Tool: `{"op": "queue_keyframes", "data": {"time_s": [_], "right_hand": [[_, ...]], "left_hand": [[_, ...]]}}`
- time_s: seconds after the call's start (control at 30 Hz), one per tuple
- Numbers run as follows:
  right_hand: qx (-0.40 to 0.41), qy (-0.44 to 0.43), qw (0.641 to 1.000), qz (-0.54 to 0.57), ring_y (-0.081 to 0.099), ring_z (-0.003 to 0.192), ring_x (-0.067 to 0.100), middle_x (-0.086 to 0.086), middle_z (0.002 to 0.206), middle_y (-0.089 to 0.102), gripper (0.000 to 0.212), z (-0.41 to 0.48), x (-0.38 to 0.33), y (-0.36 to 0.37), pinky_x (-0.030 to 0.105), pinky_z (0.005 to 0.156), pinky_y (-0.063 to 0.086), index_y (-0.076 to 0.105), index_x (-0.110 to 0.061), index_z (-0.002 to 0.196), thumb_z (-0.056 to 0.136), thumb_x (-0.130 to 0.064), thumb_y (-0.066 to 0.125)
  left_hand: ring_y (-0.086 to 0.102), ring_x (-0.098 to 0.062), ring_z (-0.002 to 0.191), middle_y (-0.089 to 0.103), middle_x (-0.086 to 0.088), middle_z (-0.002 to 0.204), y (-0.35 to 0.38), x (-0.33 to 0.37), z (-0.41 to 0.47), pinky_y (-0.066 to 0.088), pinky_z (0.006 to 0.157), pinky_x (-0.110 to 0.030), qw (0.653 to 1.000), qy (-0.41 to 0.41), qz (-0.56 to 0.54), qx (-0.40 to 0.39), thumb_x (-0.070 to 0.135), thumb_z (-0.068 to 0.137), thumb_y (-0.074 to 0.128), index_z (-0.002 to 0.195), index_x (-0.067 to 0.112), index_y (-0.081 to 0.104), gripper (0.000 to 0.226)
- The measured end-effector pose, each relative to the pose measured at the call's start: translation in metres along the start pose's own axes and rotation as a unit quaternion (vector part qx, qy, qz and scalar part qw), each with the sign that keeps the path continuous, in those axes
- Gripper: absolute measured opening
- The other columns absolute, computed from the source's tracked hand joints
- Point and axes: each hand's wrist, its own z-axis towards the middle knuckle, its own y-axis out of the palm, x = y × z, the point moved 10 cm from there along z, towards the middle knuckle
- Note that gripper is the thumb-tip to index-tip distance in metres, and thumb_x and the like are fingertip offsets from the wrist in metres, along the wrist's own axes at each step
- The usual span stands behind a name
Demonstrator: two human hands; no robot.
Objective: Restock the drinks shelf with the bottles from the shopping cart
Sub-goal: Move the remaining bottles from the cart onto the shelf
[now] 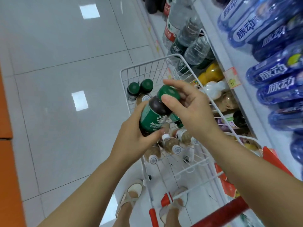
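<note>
Tiled aisle (65,79), wire cart (147,64) beside shelf (242,89) — left hand (131,133) grips green-label bottle (150,118), right hand (191,108) pinches green cap (168,93).

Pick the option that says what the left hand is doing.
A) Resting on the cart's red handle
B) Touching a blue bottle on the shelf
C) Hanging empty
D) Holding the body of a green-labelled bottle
D: the left hand is curled round the green-labelled bottle above the shopping cart, while the right hand has its grip on the bottle's green cap.
</note>
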Motion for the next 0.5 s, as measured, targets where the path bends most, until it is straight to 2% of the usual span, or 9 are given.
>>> {"op": "queue_keyframes", "data": {"time_s": [0.07,0.13,0.2,0.27,0.37,0.5], "right_hand": [[-0.015,0.041,0.999,-0.001,0.062,0.083,-0.004,-0.007,0.099,0.064,0.025,0.003,0.026,0.001,0.015,0.073,0.049,0.056,-0.028,0.112,0.088,-0.024,0.060],[-0.013,0.126,0.986,-0.107,0.060,0.091,0.003,-0.003,0.118,0.060,0.035,0.002,0.078,-0.007,0.022,0.079,0.048,0.052,-0.025,0.123,0.090,-0.034,0.058],[-0.031,0.216,0.940,-0.263,0.056,0.108,0.017,0.001,0.133,0.048,0.054,-0.006,0.138,-0.015,0.032,0.090,0.046,0.044,-0.023,0.133,0.085,-0.040,0.062],[-0.074,0.260,0.893,-0.360,0.047,0.119,0.027,0.011,0.139,0.038,0.070,-0.013,0.182,-0.013,0.035,0.097,0.039,0.033,-0.018,0.140,0.082,-0.037,0.067],[-0.085,0.284,0.871,-0.391,0.040,0.125,0.032,0.016,0.143,0.028,0.084,-0.013,0.217,-0.003,0.035,0.098,0.037,0.017,-0.016,0.146,0.081,-0.030,0.069],[-0.069,0.270,0.883,-0.377,0.028,0.136,0.032,0.015,0.151,0.016,0.092,0.000,0.241,0.008,0.040,0.107,0.030,0.006,-0.020,0.149,0.082,-0.019,0.069]], "left_hand": [[0.060,0.010,0.087,0.061,0.030,0.099,-0.014,-0.008,-0.007,0.047,0.068,-0.006,0.998,-0.022,-0.024,0.058,0.029,0.072,0.076,0.120,0.050,0.041,0.063],[0.057,0.015,0.090,0.058,0.028,0.100,-0.026,-0.019,-0.016,0.044,0.068,-0.002,0.993,-0.049,-0.038,0.104,0.029,0.073,0.076,0.125,0.037,0.044,0.061],[0.054,0.017,0.092,0.056,0.029,0.101,-0.032,-0.028,-0.023,0.042,0.068,0.000,0.989,-0.066,-0.041,0.122,0.028,0.073,0.075,0.128,0.035,0.042,0.064],[0.054,0.017,0.093,0.056,0.029,0.101,-0.034,-0.037,-0.029,0.043,0.069,0.000,0.988,-0.078,-0.042,0.126,0.028,0.073,0.076,0.128,0.035,0.042,0.065],[0.054,0.018,0.092,0.055,0.030,0.100,-0.033,-0.051,-0.036,0.043,0.069,0.000,0.986,-0.093,-0.046,0.130,0.029,0.072,0.076,0.124,0.038,0.041,0.064],[0.056,0.016,0.086,0.059,0.032,0.090,-0.032,-0.060,-0.044,0.043,0.059,-0.001,0.981,-0.107,-0.066,0.147,0.042,0.063,0.070,0.121,0.038,0.042,0.064]]}}
